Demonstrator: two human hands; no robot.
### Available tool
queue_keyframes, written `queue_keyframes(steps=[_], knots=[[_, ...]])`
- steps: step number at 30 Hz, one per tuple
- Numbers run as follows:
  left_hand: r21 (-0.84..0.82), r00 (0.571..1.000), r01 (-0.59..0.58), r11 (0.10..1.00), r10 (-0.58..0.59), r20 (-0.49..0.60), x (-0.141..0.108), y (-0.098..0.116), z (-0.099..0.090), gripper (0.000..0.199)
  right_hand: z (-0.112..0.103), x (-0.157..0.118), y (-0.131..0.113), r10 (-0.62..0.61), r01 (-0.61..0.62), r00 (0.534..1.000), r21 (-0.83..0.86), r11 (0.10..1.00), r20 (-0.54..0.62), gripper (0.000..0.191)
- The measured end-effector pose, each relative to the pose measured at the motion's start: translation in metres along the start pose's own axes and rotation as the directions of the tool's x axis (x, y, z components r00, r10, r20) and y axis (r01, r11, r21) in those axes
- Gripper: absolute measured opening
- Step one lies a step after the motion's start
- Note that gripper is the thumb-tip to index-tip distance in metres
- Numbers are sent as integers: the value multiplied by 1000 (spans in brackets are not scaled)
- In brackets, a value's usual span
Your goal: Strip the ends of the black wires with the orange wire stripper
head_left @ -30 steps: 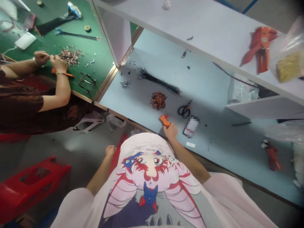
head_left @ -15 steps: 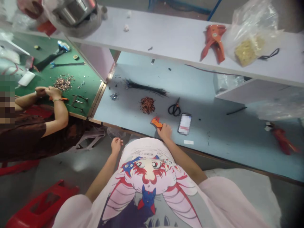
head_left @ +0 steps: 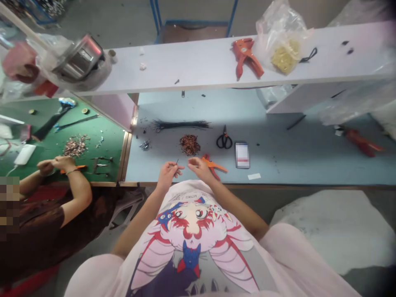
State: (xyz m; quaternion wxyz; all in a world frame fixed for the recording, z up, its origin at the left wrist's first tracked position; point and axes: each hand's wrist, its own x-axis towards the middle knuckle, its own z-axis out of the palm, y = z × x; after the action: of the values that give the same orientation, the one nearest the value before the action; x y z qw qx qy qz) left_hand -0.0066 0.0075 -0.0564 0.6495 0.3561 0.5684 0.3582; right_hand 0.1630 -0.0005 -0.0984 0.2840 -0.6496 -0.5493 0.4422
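Observation:
My left hand [head_left: 168, 173] is closed at the table's front edge, pinching a thin dark wire [head_left: 177, 162] whose end sticks up. Just right of it, my right hand [head_left: 199, 168] has its fingers bent toward the left hand; whether anything is between them is too small to tell. Orange wire strippers [head_left: 213, 166] lie on the blue table [head_left: 266, 128] against the right hand. Beyond the hands is a pile of copper-coloured bits [head_left: 189, 144], and behind it a bundle of black wires [head_left: 182, 124]. Black-handled scissors [head_left: 224, 139] lie to the right.
A phone [head_left: 242, 155] and a white label [head_left: 254, 176] lie right of the strippers. Small metal pieces [head_left: 144, 145] are at the left. A white shelf [head_left: 204, 64] crosses above, carrying a red tool [head_left: 246, 57]. A person's hands [head_left: 55, 165] work at the green table [head_left: 105, 142].
My right hand has let go of the orange strippers, now lying with handles spread, and moved toward my left hand. My left hand has risen to the table edge. The view has turned.

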Motion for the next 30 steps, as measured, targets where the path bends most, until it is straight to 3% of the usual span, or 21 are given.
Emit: queue_keyframes(steps=[2, 4, 6, 11, 15, 17, 19, 22, 25, 27, 30], knots=[[59, 995, -74, 996, 69, 75, -4, 11, -2, 29, 8, 1, -32, -110, 91, 993, 333, 939, 38, 27], [107, 989, -112, 988, 100, 109, -6, 17, -8, 28, 13, 3, -55, -149, 125, 989, 425, 896, 22, 18], [126, 986, -113, 986, 95, 139, -6, 19, -17, 26, 15, 5, -67, -134, 131, 991, 396, 909, -20, 15], [302, 966, -138, 943, 61, 251, 4, 18, -41, 16, 27, 8, -63, 1, 32, 998, 459, 888, -70, 22], [546, 937, -279, 790, 101, 333, 17, 17, -53, 9, 40, 12, -51, 142, -90, 986, 426, 900, -91, 32], [603, 937, -287, 744, 87, 338, 24, 12, -59, 9, 36, 18, -38, 225, -157, 962, 357, 921, -156, 36], [582, 960, -211, 785, 54, 275, 33, 3, -69, 9, 20, 22, -20, 287, -221, 929, 271, 937, -234, 35], [352, 994, 27, 936, -61, 86, 47, -19, -93, 17, -11, 20, 13, 354, -344, 876, 93, 935, -326, 29], [225, 990, 142, 964, -141, -20, 60, -44, -113, 26, -25, 7, 41, 438, -492, 824, -70, 868, -361, 47], [180, 980, 200, 963, -196, -38, 67, -60, -112, 27, -22, -3, 54, 492, -568, 790, -135, 812, -366, 49], [136, 960, 271, 953, -277, 28, 80, -82, -86, 22, -12, -10, 68, 561, -639, 747, -153, 754, -357, 40]])
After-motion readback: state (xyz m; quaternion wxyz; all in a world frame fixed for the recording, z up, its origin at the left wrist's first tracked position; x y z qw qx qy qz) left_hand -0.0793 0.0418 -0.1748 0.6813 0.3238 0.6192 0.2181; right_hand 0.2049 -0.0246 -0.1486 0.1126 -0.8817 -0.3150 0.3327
